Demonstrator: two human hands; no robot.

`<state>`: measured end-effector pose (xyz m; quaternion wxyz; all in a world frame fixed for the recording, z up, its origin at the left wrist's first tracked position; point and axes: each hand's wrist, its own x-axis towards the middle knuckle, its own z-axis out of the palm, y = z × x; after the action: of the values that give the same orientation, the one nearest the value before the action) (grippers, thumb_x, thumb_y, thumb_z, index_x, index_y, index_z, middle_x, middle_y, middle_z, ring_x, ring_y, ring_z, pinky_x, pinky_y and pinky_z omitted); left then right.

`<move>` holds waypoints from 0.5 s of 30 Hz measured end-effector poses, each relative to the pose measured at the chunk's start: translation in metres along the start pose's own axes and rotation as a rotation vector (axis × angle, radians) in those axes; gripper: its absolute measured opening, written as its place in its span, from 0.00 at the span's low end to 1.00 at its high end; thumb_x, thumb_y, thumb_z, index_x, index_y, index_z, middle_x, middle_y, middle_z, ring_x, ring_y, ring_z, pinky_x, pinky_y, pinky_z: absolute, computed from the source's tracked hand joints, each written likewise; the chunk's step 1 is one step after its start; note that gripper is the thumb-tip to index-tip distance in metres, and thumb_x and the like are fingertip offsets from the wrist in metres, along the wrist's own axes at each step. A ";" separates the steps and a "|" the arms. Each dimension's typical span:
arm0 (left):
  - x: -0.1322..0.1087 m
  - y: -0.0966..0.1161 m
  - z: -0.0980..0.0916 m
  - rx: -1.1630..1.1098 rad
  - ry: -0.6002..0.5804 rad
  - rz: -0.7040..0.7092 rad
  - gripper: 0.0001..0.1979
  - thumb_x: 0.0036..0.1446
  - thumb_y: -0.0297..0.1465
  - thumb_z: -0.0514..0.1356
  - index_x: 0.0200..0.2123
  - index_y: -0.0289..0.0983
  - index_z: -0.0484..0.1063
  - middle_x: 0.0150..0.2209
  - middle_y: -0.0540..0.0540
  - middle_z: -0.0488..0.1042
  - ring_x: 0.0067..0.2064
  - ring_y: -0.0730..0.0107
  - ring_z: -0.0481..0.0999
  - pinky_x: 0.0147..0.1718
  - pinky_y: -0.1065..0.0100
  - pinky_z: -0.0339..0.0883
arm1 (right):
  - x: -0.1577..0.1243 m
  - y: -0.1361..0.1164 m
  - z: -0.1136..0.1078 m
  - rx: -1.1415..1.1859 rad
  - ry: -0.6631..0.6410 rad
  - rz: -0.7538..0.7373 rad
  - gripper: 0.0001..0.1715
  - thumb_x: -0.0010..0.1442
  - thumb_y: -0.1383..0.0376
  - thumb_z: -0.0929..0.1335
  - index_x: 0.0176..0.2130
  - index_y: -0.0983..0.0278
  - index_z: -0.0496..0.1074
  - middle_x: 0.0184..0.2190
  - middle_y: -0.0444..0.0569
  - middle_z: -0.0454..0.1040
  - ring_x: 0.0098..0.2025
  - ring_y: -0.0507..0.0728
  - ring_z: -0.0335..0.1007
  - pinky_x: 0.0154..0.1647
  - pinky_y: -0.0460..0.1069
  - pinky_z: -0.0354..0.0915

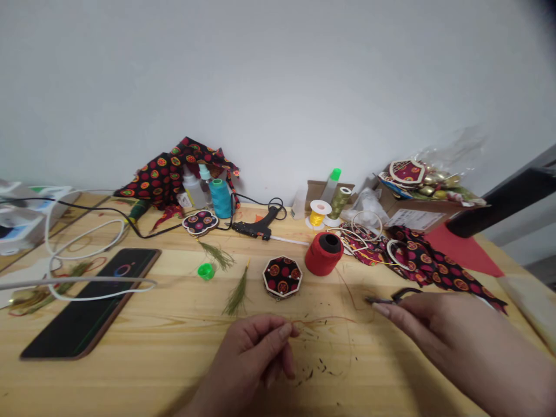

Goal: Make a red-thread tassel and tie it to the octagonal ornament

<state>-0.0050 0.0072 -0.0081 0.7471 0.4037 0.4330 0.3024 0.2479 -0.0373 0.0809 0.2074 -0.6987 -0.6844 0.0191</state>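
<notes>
My left hand (254, 359) pinches the end of a thin red thread (330, 318) between thumb and fingertips, low over the table. The thread trails right and loops toward a large red thread cone (320, 258). In my right hand (456, 333) is a small pair of dark-handled scissors (398, 295), tips pointing left near the thread; most of the handle is hidden by my fingers. Beyond my left hand lies an octagonal ornament (282, 278), patterned fabric in a pale frame. Two green tassels (237, 292) rest to its left, beside a green cap (205, 271).
A phone (93, 304) and white cable (52, 231) occupy the left. Behind are a glue gun (258, 226), a turquoise thread cone (220, 198), a yellow spool (319, 215) and a cardboard box (412, 214). Patterned fabric (452, 263) lies at right; thread scraps dot the front.
</notes>
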 end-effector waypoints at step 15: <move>0.002 0.010 0.001 -0.117 -0.158 -0.130 0.11 0.52 0.36 0.65 0.25 0.32 0.78 0.19 0.45 0.79 0.12 0.86 0.55 0.13 0.76 0.38 | 0.000 -0.044 0.100 0.995 -0.597 0.034 0.14 0.63 0.62 0.65 0.46 0.61 0.77 0.35 0.46 0.80 0.37 0.54 0.74 0.38 0.48 0.67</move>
<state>-0.0042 0.0135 0.0003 0.8193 0.3530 0.3794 0.2454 0.1751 -0.0121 0.0037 0.3085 -0.4924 -0.6106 0.5381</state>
